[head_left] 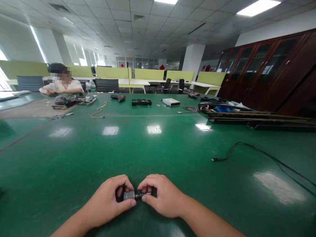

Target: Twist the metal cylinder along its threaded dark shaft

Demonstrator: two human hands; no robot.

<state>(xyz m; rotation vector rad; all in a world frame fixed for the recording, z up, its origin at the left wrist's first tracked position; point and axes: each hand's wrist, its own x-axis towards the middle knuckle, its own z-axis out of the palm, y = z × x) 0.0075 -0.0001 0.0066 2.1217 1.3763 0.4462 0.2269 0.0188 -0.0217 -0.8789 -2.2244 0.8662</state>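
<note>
Grey and metallic, a small cylinder (129, 195) is clamped in the left hand (107, 198), over the near part of the green counter (172, 152). Its thinner end is pinched by the right hand (166, 196). Farther right, a black cable (220, 159) is laid in a curve across the surface.

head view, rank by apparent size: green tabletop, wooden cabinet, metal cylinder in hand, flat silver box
1. Green tabletop
2. Wooden cabinet
3. Metal cylinder and flat silver box, unranked: close in apparent size, and the cylinder is nearer and partly covered.
</note>
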